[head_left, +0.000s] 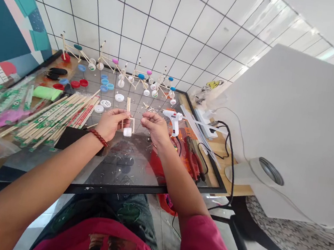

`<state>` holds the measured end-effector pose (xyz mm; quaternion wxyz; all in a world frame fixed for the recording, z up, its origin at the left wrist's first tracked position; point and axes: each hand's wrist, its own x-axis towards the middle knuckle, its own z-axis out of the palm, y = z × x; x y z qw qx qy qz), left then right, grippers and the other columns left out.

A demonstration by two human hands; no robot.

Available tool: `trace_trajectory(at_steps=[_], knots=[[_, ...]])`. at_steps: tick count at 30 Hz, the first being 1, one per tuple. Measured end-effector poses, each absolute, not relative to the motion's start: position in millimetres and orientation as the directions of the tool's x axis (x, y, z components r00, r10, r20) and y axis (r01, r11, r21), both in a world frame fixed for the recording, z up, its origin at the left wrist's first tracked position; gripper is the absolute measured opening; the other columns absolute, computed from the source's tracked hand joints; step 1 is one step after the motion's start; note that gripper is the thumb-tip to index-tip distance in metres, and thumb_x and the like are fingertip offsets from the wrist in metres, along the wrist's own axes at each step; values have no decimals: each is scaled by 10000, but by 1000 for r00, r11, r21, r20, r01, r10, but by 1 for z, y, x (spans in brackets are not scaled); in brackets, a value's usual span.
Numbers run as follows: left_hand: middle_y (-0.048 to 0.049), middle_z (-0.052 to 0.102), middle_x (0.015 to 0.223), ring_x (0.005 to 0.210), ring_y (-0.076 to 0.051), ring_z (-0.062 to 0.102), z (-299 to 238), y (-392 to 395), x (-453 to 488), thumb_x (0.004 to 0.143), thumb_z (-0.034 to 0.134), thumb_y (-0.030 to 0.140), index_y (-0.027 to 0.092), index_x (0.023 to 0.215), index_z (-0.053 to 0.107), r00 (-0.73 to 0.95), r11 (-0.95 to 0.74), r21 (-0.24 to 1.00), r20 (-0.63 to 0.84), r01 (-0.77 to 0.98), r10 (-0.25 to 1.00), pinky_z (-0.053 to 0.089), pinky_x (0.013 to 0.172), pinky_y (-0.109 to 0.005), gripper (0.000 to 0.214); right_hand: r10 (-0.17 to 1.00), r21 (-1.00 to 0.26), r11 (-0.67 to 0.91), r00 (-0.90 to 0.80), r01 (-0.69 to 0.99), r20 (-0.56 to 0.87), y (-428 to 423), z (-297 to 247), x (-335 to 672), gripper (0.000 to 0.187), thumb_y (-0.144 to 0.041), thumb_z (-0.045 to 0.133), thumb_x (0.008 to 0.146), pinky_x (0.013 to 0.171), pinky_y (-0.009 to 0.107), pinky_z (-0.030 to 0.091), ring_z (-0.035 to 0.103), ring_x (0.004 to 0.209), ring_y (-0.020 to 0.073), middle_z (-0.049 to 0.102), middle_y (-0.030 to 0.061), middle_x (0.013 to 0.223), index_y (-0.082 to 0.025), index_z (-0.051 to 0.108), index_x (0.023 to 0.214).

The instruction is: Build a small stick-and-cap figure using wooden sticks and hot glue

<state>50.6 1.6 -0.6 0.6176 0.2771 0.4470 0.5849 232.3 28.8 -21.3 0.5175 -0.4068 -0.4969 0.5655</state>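
My left hand (113,122) pinches a small frame of pale wooden sticks (128,105) above the glass tabletop. At its lower end are white bottle caps (127,132), and a short bent piece of stick stands beside them. Just right of the frame is my right hand (155,128), apart from it, with thumb and fingertips pressed together; what they hold, if anything, is too small to make out. A white glue gun (172,119) lies close beyond the right hand. White caps (106,103) lie behind my left hand.
Several stick-and-cap bicycle models (141,76) line the tiled wall. Wrapped chopsticks (53,117) are heaped at left, near blue caps (104,82) and red caps (75,84). Red-handled pliers (193,159), a power strip (206,122) and loose cables occupy the right side.
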Motion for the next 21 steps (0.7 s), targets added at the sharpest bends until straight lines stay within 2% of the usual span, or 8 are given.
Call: trace_trajectory(at_steps=[4,9,14,19,21], knots=[[-15,708,675,568,-130,649,0,1,52,594,994,233,152,735,698,-85,173,860,-242,-481,967,546,610,-272,338,990,-984,-29,-138,-175,-5,28,-23,230,452,-454,998,537,752,331,577,720,744,183,741,5,731,-217,772,848],[-10,699,667,556,-124,642,-1,2,51,637,968,212,153,730,691,-93,173,859,-246,-481,965,538,603,-266,299,994,-974,-59,-101,-221,-37,29,-22,231,432,-492,972,584,743,307,588,751,762,174,798,33,818,-223,784,866],[-14,707,689,578,-126,649,-2,3,51,647,969,214,159,752,689,-94,156,860,-229,-486,969,562,637,-279,304,996,-999,26,-83,34,23,29,-23,231,483,-606,928,625,668,314,535,661,654,168,718,5,673,-199,786,841],[-6,692,673,617,-131,673,0,0,53,644,972,188,152,728,681,-67,148,845,-211,-514,975,589,674,-287,306,958,-992,95,-280,85,68,21,-21,224,532,-631,943,604,805,325,531,681,817,183,792,35,856,-190,819,874],[-7,691,673,641,-139,685,1,-1,54,641,972,179,151,722,683,-54,148,837,-206,-527,977,594,682,-290,301,946,-991,90,-320,94,55,18,-20,222,534,-645,943,604,782,317,512,659,786,176,779,31,824,-181,810,832]])
